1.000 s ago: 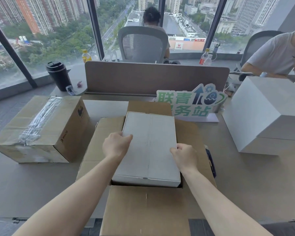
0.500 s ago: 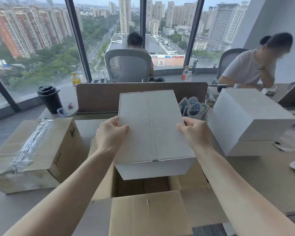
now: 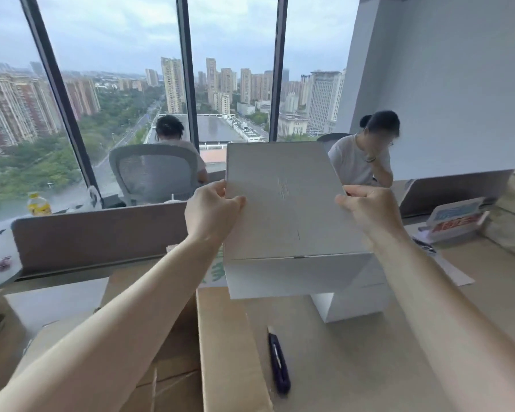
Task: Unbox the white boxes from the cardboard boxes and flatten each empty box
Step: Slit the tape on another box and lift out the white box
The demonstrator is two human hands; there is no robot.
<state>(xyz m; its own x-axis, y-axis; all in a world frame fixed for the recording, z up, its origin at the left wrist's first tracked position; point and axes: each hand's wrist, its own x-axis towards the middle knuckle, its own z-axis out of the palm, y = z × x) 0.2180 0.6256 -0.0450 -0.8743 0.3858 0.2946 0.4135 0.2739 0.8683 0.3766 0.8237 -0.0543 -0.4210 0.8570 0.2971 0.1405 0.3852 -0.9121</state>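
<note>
Tall windows over a city skyline back the desk [image 3: 354,367] where you work. You hold the white box [image 3: 286,209] up in the air above it, your left hand [image 3: 211,215] gripping its left edge and your right hand [image 3: 369,209] its right edge, fingers curled round each side. It looks stiff and flat-sided, plain matte white with a faint seam down the lid, and its smooth card may slip, so keep hold at mid-length on both sides with thumbs on top. You carry it level, so it seems moderately light, though that is a guess. Just below it a second white box [image 3: 351,301] sits on the desk. The open cardboard box [image 3: 226,346] lies below your arms, and a dark knife [image 3: 278,361] lies beside its flap. Two people sit beyond the divider [image 3: 95,233].
</note>
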